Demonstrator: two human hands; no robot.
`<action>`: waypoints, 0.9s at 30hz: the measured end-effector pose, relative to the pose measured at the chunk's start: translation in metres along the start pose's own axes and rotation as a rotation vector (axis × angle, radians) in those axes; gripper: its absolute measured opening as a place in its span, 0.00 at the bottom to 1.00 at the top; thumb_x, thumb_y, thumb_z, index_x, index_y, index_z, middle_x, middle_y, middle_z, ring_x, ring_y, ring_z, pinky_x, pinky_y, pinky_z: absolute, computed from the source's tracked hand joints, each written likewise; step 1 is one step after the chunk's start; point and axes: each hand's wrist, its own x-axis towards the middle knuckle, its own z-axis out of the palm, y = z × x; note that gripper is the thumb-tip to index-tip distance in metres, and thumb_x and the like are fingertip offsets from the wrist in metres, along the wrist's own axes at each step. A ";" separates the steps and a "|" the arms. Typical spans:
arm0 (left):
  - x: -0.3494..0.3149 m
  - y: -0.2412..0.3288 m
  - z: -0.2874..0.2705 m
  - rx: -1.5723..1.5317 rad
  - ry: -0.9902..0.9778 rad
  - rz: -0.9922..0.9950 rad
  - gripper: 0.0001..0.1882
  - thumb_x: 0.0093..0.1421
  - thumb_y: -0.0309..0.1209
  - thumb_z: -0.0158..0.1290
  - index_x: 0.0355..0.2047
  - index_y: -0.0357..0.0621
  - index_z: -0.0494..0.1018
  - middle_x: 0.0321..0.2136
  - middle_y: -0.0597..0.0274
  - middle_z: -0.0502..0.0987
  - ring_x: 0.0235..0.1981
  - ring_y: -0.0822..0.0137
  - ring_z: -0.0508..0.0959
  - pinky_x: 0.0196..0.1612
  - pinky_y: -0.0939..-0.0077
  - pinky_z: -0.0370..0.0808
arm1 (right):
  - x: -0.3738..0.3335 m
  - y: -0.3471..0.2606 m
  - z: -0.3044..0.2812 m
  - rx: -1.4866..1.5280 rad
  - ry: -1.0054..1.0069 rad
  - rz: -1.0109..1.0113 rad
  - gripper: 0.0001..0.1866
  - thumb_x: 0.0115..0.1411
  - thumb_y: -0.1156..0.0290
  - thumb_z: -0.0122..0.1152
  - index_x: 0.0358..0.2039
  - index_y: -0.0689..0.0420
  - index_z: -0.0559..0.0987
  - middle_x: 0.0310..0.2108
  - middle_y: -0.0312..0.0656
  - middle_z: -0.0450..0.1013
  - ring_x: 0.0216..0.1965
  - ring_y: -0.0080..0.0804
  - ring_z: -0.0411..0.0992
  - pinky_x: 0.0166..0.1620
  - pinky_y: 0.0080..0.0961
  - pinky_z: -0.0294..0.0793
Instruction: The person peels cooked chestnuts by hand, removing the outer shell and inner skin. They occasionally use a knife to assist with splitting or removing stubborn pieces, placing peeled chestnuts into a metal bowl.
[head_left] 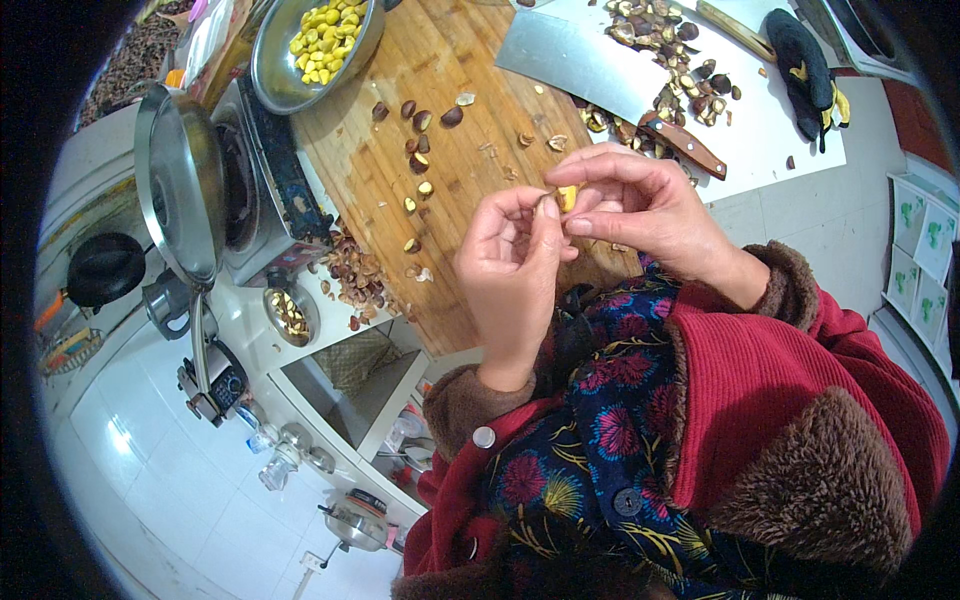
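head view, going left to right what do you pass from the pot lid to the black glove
pot lid → metal bowl of yellow kernels → halved nuts on the board → cleaver → black glove

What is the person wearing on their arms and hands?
Both hands, left hand and right hand, are bare: no gloves, and no rings that I can see. The sleeves are red ribbed cloth with thick brown fuzzy cuffs at the wrists. Over the front is a dark blue apron with pink and yellow flowers and round buttons.
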 end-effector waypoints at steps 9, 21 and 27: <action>0.005 -0.004 -0.004 -0.378 -0.158 -0.138 0.07 0.64 0.25 0.48 0.40 0.35 0.70 0.27 0.64 0.73 0.26 0.77 0.74 0.30 0.84 0.74 | 0.000 -0.006 -0.016 0.466 0.113 0.177 0.15 0.63 0.68 0.55 0.47 0.64 0.75 0.39 0.39 0.75 0.34 0.17 0.74 0.39 0.13 0.76; 0.003 0.004 0.006 0.584 0.045 0.420 0.09 0.48 0.24 0.63 0.31 0.38 0.78 0.28 0.59 0.79 0.32 0.65 0.78 0.38 0.76 0.73 | -0.003 -0.005 -0.017 -0.446 0.124 -0.295 0.15 0.52 0.78 0.64 0.43 0.58 0.79 0.40 0.39 0.75 0.36 0.23 0.73 0.39 0.19 0.75; 0.001 0.003 0.007 0.637 0.092 0.427 0.06 0.50 0.24 0.62 0.29 0.38 0.77 0.28 0.58 0.78 0.30 0.64 0.77 0.35 0.74 0.73 | 0.002 -0.016 -0.008 -0.967 0.140 -0.614 0.14 0.47 0.78 0.66 0.37 0.59 0.79 0.37 0.42 0.74 0.36 0.35 0.74 0.38 0.24 0.76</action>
